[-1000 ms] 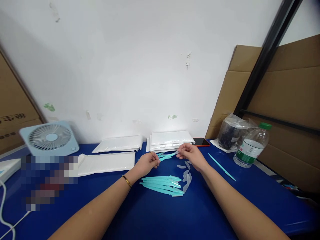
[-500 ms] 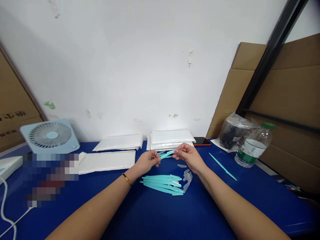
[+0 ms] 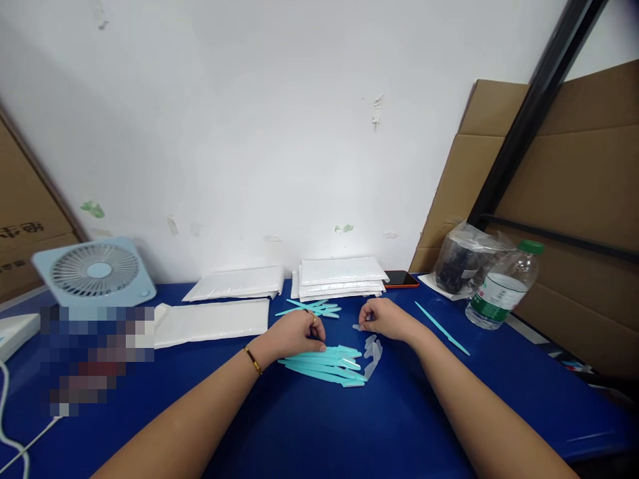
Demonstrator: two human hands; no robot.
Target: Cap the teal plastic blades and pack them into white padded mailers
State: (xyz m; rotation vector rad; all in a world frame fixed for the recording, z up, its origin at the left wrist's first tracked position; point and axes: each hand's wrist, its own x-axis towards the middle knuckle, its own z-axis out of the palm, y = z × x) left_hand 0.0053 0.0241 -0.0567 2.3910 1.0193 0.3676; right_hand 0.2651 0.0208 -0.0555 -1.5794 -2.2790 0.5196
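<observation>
My left hand [image 3: 299, 332] is closed at the back edge of a fanned row of teal eyebrow razors [image 3: 319, 374], thumb and fingers pinched on a razor there, mostly hidden by the hand. My right hand [image 3: 382, 317] pinches at a small clear blade cap [image 3: 356, 326] low over the table. More translucent caps [image 3: 373, 359] lie in a loose heap at the right ends of the row. Behind my left hand rests a crisscrossed bunch of teal razors [image 3: 327, 309]. One single razor [image 3: 442, 328] lies apart, right of my right hand.
White padded packets [image 3: 212, 321] lie at left, with a stack of packets [image 3: 342, 271] against the wall. A phone [image 3: 401, 279], a bagged dark item [image 3: 452, 266] and a water bottle [image 3: 502, 293] stand to the right. A blue fan [image 3: 97, 269] sits left on the blue table [image 3: 309, 439].
My hands have parted from the razor they both held. My left hand came down to the front row; my right hand lowered to a clear cap. The crisscrossed bunch is now uncovered.
</observation>
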